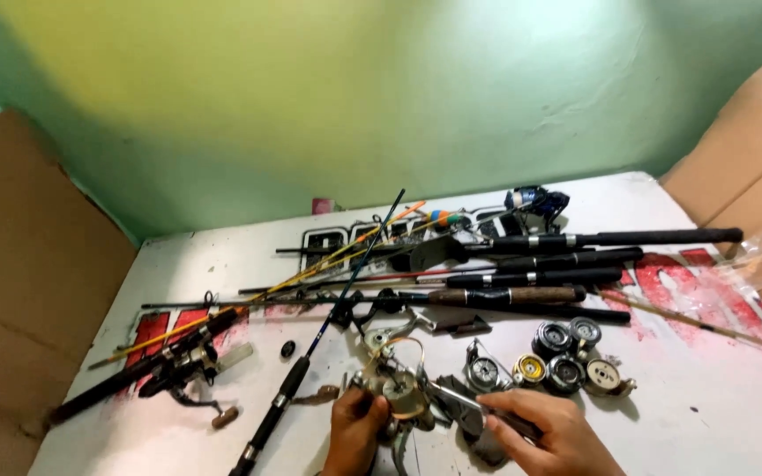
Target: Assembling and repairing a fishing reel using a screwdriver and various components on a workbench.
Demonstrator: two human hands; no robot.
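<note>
Two hands work at the near edge of the white table (716,414). Left hand (354,432) is closed around the body of a spinning reel (396,386), fingers wrapped on its lower side, bail wire arching up above it. Right hand (544,432) is pinched shut on a thin metal tool (474,404), its tip pointing left into the reel; exact contact point too small to tell.

Reel sits just off the table surface, between both hands, bottom centre of view. Loose spools (566,357) cluster just right of it, near the right hand. Dark blue rod (324,330) lies diagonally just left of the left hand. More rods (531,264) are stacked farther back; a rod with mounted reel (174,366) lies at left.

Judgement on doing this well: keep the left grip firm and the reel steady so the tool tip does not slip. Work the tool with small, controlled pressure, wrist low near the table. Any small part freed should stay over the table, clear of the spools, so it does not roll off.
</note>
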